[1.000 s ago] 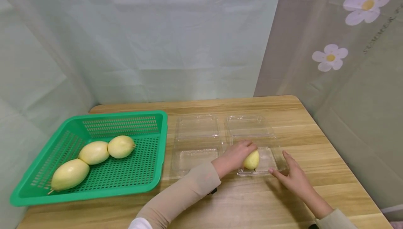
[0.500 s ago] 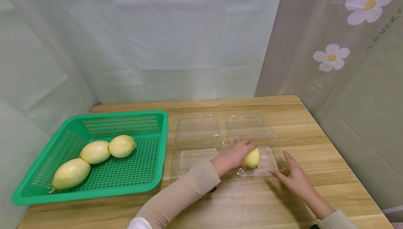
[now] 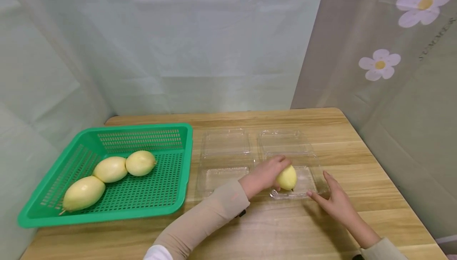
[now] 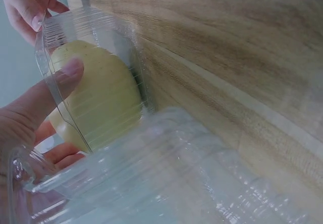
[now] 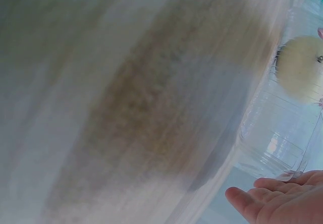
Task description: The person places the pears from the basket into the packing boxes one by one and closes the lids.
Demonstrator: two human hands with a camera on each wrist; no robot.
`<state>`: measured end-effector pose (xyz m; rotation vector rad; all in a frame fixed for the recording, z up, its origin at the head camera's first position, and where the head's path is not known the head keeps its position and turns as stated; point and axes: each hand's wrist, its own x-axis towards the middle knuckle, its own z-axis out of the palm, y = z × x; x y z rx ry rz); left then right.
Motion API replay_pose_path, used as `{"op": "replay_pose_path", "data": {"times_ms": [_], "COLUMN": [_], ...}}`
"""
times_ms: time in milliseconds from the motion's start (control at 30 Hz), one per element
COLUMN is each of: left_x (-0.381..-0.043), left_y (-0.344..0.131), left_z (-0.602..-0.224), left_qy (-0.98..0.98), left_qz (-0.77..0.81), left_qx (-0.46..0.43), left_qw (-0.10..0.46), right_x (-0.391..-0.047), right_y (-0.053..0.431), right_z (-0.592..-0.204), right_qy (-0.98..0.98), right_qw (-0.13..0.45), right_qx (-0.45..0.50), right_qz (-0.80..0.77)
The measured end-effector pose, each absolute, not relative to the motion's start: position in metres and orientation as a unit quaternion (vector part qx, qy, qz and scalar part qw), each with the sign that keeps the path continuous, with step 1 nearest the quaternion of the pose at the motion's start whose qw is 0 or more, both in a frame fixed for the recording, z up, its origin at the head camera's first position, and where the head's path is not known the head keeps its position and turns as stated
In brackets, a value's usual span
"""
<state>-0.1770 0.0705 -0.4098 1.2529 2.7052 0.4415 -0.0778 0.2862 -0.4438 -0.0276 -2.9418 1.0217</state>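
Observation:
My left hand grips a yellow pear at the left end of a clear plastic clamshell box. In the left wrist view, the thumb lies along one side of the pear, and the fingers curl at its other side. The stem end faces the near side of the box. My right hand is spread at the box's right side, thumb at the near corner and fingers raised behind. In the right wrist view, the fingers of this hand extend straight beside the box wall.
A second clear clamshell box stands open to the left, lid folded back. Further left, a green plastic basket holds three yellow pears. Fabric curtains hang behind the wooden table.
The head view has shifted slightly. Both hands, the pear and the boxes keep nearly the same places.

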Motion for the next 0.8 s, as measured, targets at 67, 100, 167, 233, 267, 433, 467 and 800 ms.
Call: {"op": "replay_pose_path", "data": {"times_ms": [67,100,167,233,267,433,467,800], "left_x": [-0.178,-0.178,-0.178,-0.178,-0.178,-0.179,-0.179,-0.181], "left_y": [0.071,0.070,0.070,0.069,0.069,0.065,0.064,0.061], "left_z": [-0.410,-0.410,-0.410,-0.409,-0.408,-0.405,-0.405,-0.399], "left_qy": [0.895,0.895,0.895,0.895,0.894,0.893,0.892,0.898], "left_qz": [0.149,0.152,0.159,0.164,0.167,0.174,0.177,0.178], "left_qx": [0.414,0.413,0.410,0.408,0.408,0.408,0.408,0.395], "left_qw": [0.067,0.069,0.075,0.077,0.079,0.081,0.082,0.074], "right_x": [-0.078,-0.078,-0.078,-0.078,-0.078,-0.078,-0.078,-0.078], "right_y": [0.286,0.286,0.286,0.286,0.286,0.287,0.287,0.287], "right_z": [-0.444,-0.444,-0.444,-0.443,-0.443,-0.443,-0.443,-0.445], "right_qy": [-0.945,-0.944,-0.944,-0.944,-0.944,-0.945,-0.945,-0.946], "right_qw": [0.019,0.021,0.022,0.018,0.017,0.014,0.015,0.022], "right_qx": [-0.008,-0.007,-0.007,-0.008,-0.008,-0.007,-0.007,-0.004], "right_qz": [0.328,0.329,0.329,0.330,0.330,0.327,0.327,0.324]}}
